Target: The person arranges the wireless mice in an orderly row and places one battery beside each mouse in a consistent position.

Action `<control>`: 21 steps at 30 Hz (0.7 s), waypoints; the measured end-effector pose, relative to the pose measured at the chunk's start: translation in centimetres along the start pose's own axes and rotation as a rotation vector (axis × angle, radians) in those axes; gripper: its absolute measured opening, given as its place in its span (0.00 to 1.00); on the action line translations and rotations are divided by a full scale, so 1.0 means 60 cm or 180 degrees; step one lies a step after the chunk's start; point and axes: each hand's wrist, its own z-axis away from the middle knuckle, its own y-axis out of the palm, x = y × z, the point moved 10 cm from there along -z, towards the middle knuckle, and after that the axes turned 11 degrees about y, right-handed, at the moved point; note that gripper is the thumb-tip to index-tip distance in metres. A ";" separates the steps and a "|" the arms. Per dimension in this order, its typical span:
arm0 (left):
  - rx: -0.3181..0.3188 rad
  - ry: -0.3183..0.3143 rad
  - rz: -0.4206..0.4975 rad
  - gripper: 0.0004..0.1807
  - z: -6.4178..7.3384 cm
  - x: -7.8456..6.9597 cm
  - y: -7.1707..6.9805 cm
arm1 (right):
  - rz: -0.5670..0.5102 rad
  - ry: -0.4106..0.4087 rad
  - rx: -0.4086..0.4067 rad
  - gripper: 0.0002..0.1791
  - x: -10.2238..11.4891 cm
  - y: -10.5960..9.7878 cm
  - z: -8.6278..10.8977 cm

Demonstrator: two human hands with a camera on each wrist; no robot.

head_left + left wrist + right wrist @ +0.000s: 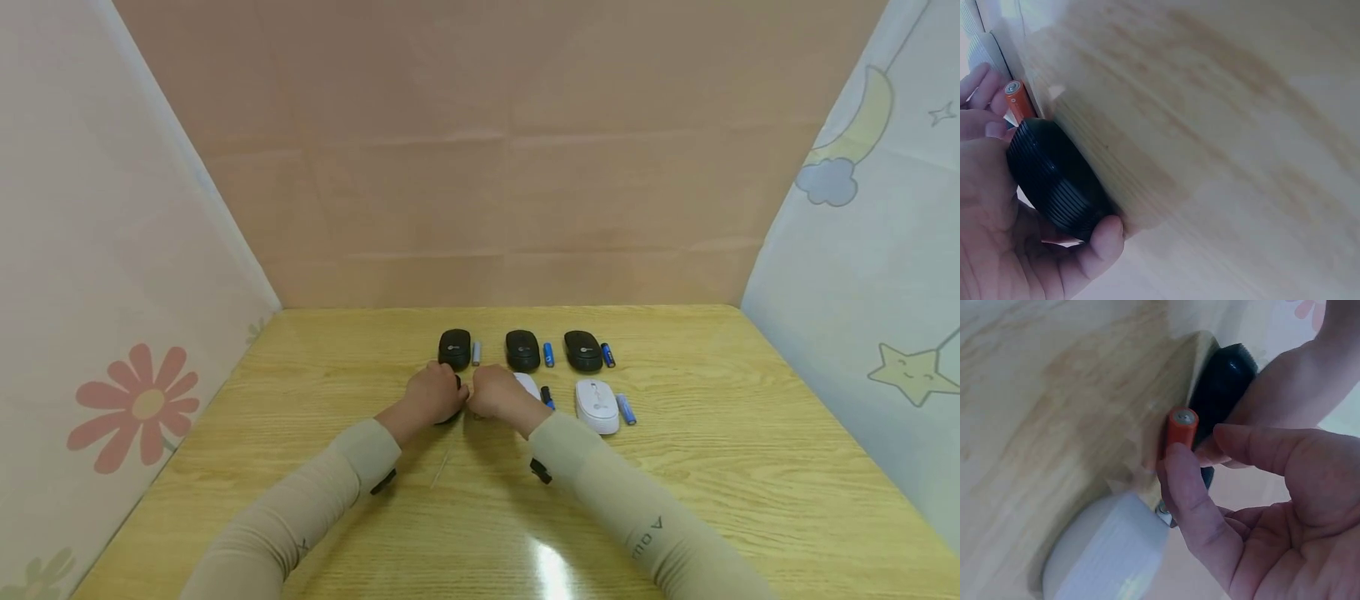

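My left hand (431, 393) holds a black computer mouse (1059, 174) by its sides on the table, with the thumb at one end in the left wrist view. Close beside the mouse is an orange battery (1179, 430), upright in the right wrist view. My right hand (501, 392) touches that battery with the index finger, while the thumb stands apart from it. The hands hide most of this mouse and the battery in the head view. A white mouse (1110, 550) lies near the right hand, which partly covers it from above.
Behind the hands are a left black mouse (454, 348), a middle one (522, 350) and a right one (583, 350), each beside a battery. A second white mouse (597, 406) lies to the right with a blue battery (626, 409). A pink wall (510, 167) bounds the table's back.
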 end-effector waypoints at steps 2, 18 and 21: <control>0.0035 0.0053 -0.0073 0.26 -0.001 -0.001 0.002 | 0.0027 -0.0027 0.0006 0.18 0.001 -0.003 0.002; 0.0002 -0.0015 -0.0187 0.30 -0.001 0.019 0.001 | 0.0077 -0.0231 -0.0338 0.13 -0.020 -0.091 0.031; -0.0164 0.0009 -0.0252 0.29 0.000 0.027 -0.017 | 0.0075 -0.0330 -0.0436 0.17 -0.036 -0.122 0.038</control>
